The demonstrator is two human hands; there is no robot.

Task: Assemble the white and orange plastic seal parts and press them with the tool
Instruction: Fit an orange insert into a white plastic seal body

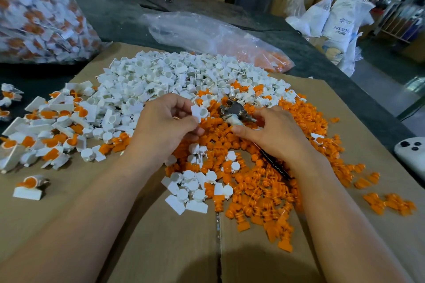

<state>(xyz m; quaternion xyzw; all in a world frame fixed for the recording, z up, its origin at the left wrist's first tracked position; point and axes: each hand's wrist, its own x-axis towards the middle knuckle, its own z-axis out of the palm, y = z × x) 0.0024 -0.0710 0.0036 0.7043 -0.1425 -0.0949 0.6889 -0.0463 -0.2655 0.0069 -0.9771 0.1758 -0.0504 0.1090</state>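
Left hand (165,122), fingers curled, pinches a white seal part (199,113) above the orange parts (264,190), its cup end toward the tool. Right hand (273,136) grips the metal pressing tool (233,110). The tool's head points up-left and its long axis runs diagonally down-right under the palm.

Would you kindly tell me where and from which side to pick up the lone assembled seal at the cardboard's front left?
Take the lone assembled seal by its flat white tag, pinching it from above across its two long edges. The tag faces you, its edges are straight, and bare cardboard surrounds it; the round orange-filled cup behind would likely slip.
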